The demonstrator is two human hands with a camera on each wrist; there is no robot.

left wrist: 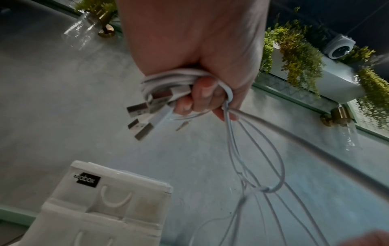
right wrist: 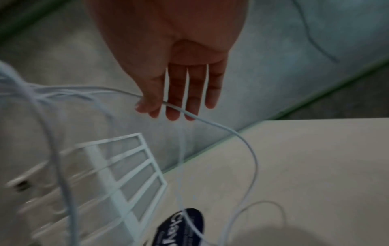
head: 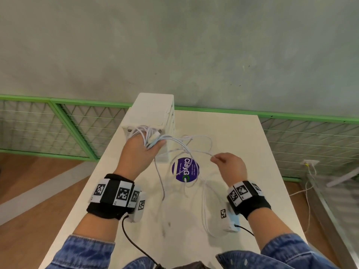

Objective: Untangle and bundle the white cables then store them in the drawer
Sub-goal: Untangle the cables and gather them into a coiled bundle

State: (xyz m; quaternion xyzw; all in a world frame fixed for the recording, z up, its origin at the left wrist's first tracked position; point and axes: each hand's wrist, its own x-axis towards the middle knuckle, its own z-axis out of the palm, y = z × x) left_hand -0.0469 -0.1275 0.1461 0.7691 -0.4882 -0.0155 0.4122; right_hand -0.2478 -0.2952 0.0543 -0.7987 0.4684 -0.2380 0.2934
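- The drawer unit point(right wrist: 88, 191) smears with motion blur in the right wrist view.
- The white cables point(head: 186, 148) tangle; separate strands can't be told apart.
- The sticker point(right wrist: 181, 228) is cut off at the bottom edge.

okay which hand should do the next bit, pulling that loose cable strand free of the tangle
Probably the right hand: it already pinches a single strand away from the tangle. The left hand is occupied, gripping the bunched white cables and their USB plugs.
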